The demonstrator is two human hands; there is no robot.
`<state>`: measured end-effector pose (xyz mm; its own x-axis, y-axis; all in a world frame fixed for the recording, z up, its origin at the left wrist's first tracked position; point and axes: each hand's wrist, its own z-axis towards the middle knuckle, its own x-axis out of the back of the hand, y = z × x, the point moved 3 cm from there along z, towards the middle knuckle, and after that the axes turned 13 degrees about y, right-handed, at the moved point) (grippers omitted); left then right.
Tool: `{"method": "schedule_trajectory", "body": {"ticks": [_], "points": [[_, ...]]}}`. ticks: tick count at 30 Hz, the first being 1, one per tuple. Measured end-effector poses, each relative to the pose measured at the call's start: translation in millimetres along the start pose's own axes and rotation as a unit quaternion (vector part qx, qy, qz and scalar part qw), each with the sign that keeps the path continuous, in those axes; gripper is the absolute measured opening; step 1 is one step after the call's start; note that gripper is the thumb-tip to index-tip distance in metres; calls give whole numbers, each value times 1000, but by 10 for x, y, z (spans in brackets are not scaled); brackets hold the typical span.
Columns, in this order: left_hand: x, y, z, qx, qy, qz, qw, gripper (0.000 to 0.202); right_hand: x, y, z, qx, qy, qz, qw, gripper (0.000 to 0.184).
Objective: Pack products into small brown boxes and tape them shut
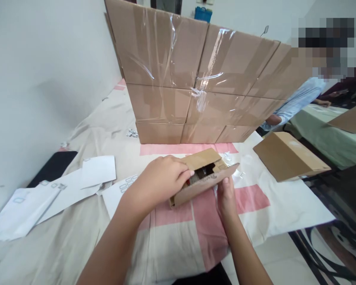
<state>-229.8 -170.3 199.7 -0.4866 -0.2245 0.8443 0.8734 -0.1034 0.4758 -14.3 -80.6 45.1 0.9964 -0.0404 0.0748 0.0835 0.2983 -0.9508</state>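
A small brown cardboard box point(200, 186) sits tilted at the middle of the cloth-covered table point(178, 237), its top flap point(202, 158) raised and dark contents showing inside. My left hand point(161, 180) curls over the box's left end, fingers closed on its rim by the opening. My right hand point(226, 196) holds the box from below at its near right side, fingers partly hidden under it. Both hands grip the box.
A wall of stacked, taped cartons point(195, 79) stands right behind. Another small brown box point(287, 156) lies at the right. White label sheets point(65, 186) spread at the left near a black pad point(52, 168). A person in a light sleeve point(296, 101) sits behind the cartons at the right.
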Motion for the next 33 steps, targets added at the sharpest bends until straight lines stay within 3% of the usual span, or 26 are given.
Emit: {"method": "schedule_trajectory", "body": {"ticks": [4,8,13,17,19,22,29,31,33], "points": [[-38,64,-2,52,6,-6,999,52,-17,13,2,-43,27,70,996,58],[-23,127,-14,50,-5,-5,999,50,-4,43,22,-54,7,98,994,54],[-117,108,-9,19,-1,71,997,33,76,126,32,-19,31,10,999,51],[-256,130,7,5,-19,149,989,48,123,127,5,6,35,-43,998,46],[-315,177,9,-6,-36,170,985,46,135,116,-7,13,29,-48,998,43],[-371,250,0,-7,-28,177,984,35,149,134,-16,9,26,-69,997,42],[-532,317,8,-34,-25,154,987,35,140,168,-44,20,13,-47,999,40],[-568,325,22,-34,-21,146,989,42,236,104,-10,52,39,-66,996,38],[-598,334,32,-25,-16,144,989,47,445,26,87,103,102,-114,983,34]]}}
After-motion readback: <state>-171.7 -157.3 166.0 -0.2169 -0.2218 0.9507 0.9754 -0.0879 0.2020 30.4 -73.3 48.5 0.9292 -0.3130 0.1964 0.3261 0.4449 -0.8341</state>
